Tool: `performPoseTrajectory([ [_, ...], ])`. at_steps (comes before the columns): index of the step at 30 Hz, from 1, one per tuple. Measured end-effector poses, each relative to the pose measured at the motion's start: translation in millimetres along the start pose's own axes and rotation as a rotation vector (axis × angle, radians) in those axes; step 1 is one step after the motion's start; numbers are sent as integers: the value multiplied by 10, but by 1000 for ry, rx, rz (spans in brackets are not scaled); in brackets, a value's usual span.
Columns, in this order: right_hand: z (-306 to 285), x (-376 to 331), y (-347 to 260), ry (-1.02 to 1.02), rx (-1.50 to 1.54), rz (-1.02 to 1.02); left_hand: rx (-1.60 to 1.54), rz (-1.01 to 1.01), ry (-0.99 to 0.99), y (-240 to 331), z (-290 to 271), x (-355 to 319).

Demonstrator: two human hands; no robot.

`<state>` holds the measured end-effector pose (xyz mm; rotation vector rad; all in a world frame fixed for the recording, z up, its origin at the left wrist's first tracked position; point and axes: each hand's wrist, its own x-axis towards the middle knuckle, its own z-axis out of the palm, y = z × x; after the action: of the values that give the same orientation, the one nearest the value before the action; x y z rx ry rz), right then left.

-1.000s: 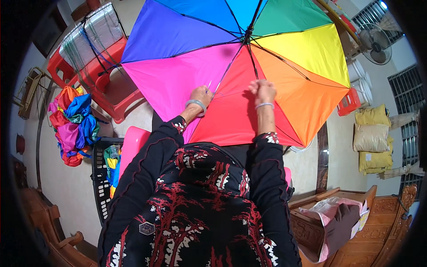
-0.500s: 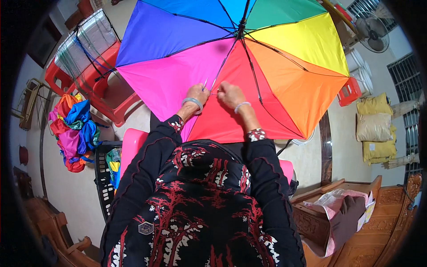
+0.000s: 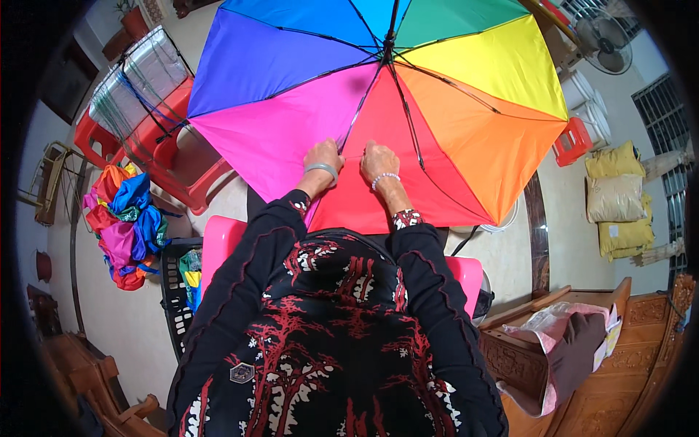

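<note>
An open rainbow umbrella (image 3: 255,142) lies spread in front of me with its inner side showing, its black shaft (image 3: 391,25) and ribs toward me. Over the seam between the pink and red panels, my left hand (image 3: 322,156) is closed, its fingers curled beside a rib. My right hand (image 3: 380,162) is closed too, a short way to the right above the red panel. A thin thread (image 3: 352,156) runs taut between the two fists. Whatever else the fingers hold is hidden.
Folded colourful umbrella cloths (image 3: 124,226) are piled at the left, near a black basket (image 3: 173,291). Red stools (image 3: 175,164) carry a silvery box (image 3: 149,80). At the right are yellow sacks (image 3: 617,204), a fan (image 3: 604,47) and a carved wooden seat (image 3: 604,364).
My right hand has turned and closed into a fist, slightly lower. The silvery pointed thing that showed at my left fingers is no longer visible. The umbrella has shifted slightly left in view.
</note>
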<state>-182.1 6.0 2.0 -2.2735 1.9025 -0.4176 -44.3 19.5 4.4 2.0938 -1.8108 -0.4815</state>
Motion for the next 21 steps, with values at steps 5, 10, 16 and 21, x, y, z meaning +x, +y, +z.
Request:
performPoseTrajectory([
  [5, -110, 15, 174, 105, -89, 111, 103, -42, 52, 67, -51, -51],
  [10, -307, -9, 313, 235, -41, 211, 96, -49, 15, 71, -85, -79],
  [16, -379, 25, 312, 420, 228, 181, -57, 122, 118, -24, -62, -58],
  [21, -422, 6, 213, 526, 518, -23, -341, 436, 193, -98, 58, -1],
])
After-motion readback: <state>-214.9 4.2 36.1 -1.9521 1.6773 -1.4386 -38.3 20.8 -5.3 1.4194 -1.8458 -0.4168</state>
